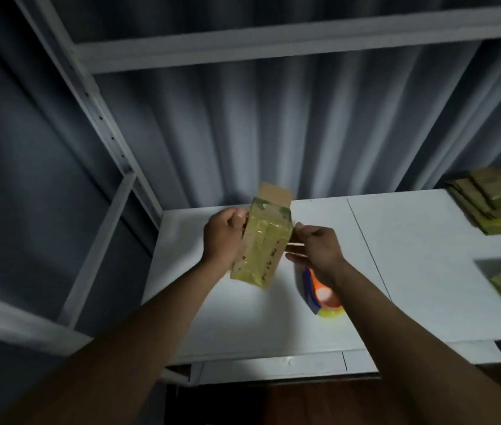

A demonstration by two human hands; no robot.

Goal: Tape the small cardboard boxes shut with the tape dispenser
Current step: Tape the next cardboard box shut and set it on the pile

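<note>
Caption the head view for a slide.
Left hand grips a taped box; right hand holds the tape dispenser.

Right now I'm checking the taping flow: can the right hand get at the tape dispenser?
Probably yes. The tape dispenser lies on the white table just below the right hand, nothing between them, though that hand pinches the box.

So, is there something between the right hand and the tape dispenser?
Nothing visible. The right hand is just above the tape dispenser on the table, partly covering it in this view. The box, gripped by the left hand, is off to the side.
</note>
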